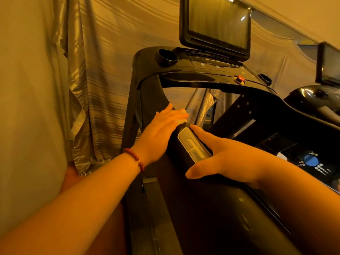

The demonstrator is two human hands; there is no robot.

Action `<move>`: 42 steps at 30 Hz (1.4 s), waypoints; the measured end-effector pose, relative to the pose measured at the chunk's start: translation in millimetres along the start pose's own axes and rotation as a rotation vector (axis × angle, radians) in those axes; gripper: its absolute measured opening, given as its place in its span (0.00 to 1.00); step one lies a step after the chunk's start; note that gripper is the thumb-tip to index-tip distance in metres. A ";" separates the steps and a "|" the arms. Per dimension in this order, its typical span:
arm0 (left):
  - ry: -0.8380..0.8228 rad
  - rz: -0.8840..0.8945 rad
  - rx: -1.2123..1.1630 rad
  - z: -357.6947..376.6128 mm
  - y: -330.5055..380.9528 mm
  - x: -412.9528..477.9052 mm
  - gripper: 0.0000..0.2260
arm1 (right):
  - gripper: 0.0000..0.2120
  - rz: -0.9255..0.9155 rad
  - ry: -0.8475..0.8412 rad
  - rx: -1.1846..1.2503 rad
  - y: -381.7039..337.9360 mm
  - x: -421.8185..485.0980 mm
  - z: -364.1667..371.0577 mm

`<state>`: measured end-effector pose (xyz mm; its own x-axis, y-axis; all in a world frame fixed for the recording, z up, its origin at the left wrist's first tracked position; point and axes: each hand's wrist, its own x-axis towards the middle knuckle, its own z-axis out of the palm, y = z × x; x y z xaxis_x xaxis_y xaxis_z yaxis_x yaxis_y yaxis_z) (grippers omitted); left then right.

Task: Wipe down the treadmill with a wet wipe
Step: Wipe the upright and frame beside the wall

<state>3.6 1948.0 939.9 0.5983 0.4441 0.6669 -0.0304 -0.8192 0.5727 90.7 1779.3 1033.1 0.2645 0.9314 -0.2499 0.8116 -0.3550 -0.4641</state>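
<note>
A black treadmill (207,78) fills the middle of the view, its left handrail (206,208) running toward me. My left hand (161,131) lies flat on the upper part of that rail, fingers straight, pressing a white wet wipe (182,116) that shows under the fingertips. My right hand (220,155) grips the same rail just below, thumb on the near side and fingers over the far side, around a pale silver sensor plate (193,146). A red bead bracelet circles my left wrist.
The console carries a dark screen (217,24), a cup holder (166,57) and a red stop button (239,79). Striped grey curtains (95,74) hang behind and to the left. A second machine (323,74) stands at the right. The running deck lies below right.
</note>
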 end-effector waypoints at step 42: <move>0.213 -0.315 -0.154 29.5 58.7 -35.7 0.17 | 0.53 -0.101 -0.022 0.242 22.8 -14.8 11.2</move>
<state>4.1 1873.3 935.7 0.4185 0.7431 0.5221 -0.0010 -0.5745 0.8185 99.4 1756.5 1016.7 0.1751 0.9621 -0.2089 0.6846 -0.2715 -0.6765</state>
